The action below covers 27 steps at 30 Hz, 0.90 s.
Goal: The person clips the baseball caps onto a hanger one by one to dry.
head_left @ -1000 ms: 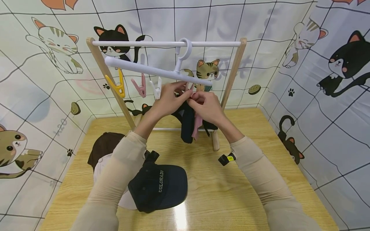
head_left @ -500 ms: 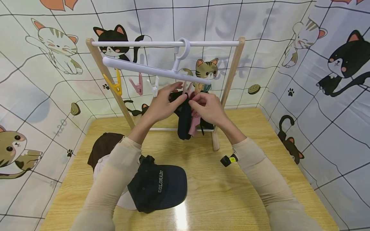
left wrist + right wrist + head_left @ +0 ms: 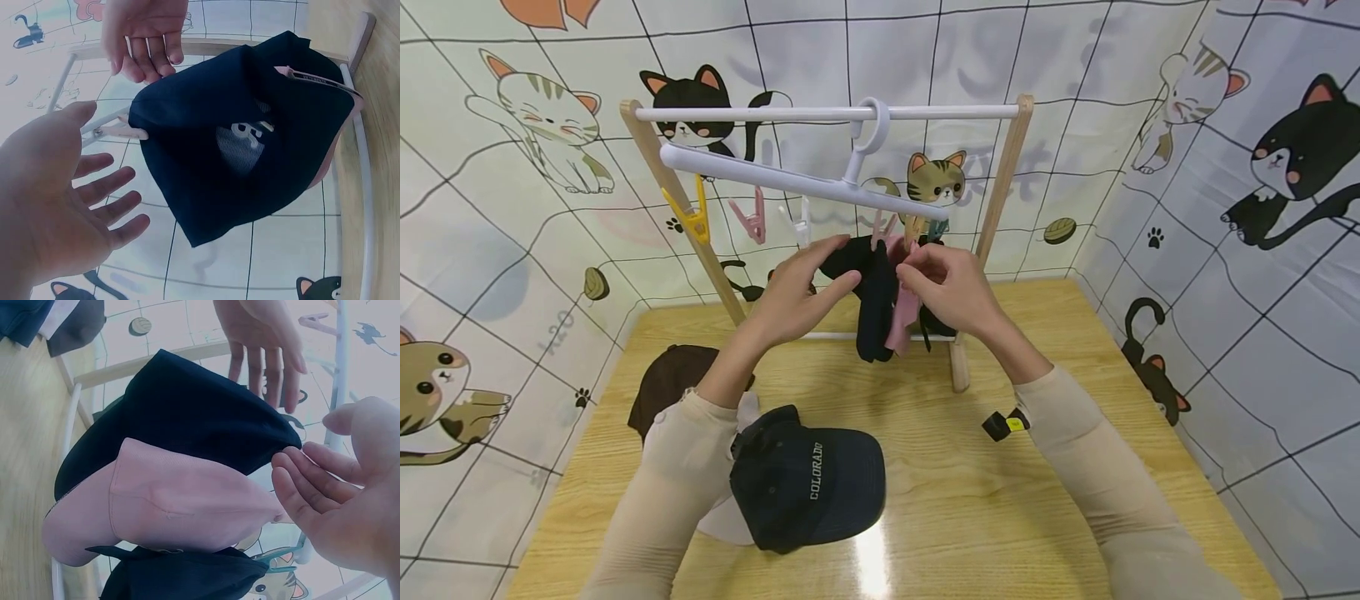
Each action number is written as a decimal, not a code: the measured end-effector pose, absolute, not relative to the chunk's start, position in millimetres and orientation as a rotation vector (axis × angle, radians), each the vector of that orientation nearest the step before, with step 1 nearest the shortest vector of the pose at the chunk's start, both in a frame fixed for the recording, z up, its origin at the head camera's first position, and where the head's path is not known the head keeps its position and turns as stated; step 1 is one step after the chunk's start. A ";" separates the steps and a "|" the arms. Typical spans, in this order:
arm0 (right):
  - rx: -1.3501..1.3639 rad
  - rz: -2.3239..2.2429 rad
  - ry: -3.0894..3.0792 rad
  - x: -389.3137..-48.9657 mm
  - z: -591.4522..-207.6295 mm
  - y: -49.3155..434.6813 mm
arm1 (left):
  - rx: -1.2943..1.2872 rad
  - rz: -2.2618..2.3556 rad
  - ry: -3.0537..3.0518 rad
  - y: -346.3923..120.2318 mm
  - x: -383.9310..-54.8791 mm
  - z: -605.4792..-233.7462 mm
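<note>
The left hand (image 3: 793, 300) is spread just beside a dark fabric baseball cap (image 3: 875, 308), with a narrow gap between its fingers and the cap's left edge. The right hand (image 3: 951, 287) has loosely bent fingers at the cap's upper edge and its thumb standing apart, pinching nothing; I cannot tell whether the fingertips touch.

The cap hangs near the right end of a tilted white plastic hanger (image 3: 797, 181), gripped by a pale pink plastic clip (image 3: 878, 229). Close on its right hang a pink fabric cap (image 3: 905, 315) and a second dark cap (image 3: 936, 325), leaving little room on that side. Left of the hands, yellow, pink and white plastic clips dangle spaced apart. The hanger hooks over the white rail (image 3: 752, 114) of a wooden rack.

At near left on the pale wooden tabletop (image 3: 955, 500), a navy cap lettered COLORADO (image 3: 842, 483) overlaps a pale cap (image 3: 727, 523); a brown cap (image 3: 673, 383) lies farther back, toward the left edge
</note>
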State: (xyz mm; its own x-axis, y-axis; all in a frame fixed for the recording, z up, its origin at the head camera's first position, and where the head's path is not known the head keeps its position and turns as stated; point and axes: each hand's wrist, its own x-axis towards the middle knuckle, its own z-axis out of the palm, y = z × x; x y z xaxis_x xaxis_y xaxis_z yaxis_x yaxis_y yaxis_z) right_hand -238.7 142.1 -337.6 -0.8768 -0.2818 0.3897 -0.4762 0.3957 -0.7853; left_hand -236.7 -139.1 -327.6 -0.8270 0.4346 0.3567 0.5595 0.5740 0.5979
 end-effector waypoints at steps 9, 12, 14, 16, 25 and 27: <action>0.729 1.408 -2.463 -230.2 -337.3 147.8 | -0.790 -1.090 -2.697 -171.0 -207.9 -337.1; 0.745 1.414 -2.445 -227.9 -336.0 149.2 | -0.752 -1.104 -2.719 -181.6 -199.1 -341.2; 0.755 1.422 -2.430 -227.0 -334.8 149.9 | -0.721 -1.109 -2.744 -188.2 -192.9 -343.4; 0.764 1.431 -2.417 -226.3 -333.9 149.8 | -0.680 -1.107 -2.777 -195.4 -186.6 -346.5; 0.841 1.474 -2.359 -220.2 -328.2 142.7 | -0.563 -0.990 -2.814 -227.0 -156.5 -365.4; 0.862 1.493 -2.334 -219.5 -326.3 139.8 | -0.549 -0.978 -2.808 -231.9 -150.5 -369.8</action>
State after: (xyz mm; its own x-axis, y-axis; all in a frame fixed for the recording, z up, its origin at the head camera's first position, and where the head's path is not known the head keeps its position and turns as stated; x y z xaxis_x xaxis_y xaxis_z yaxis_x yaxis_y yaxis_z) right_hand -219.5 139.8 -326.3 -0.7973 -0.3491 0.4924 -0.5934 0.3044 -0.7451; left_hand -150.5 -231.9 -369.8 -0.9273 0.2982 0.2265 0.3743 0.7256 0.5774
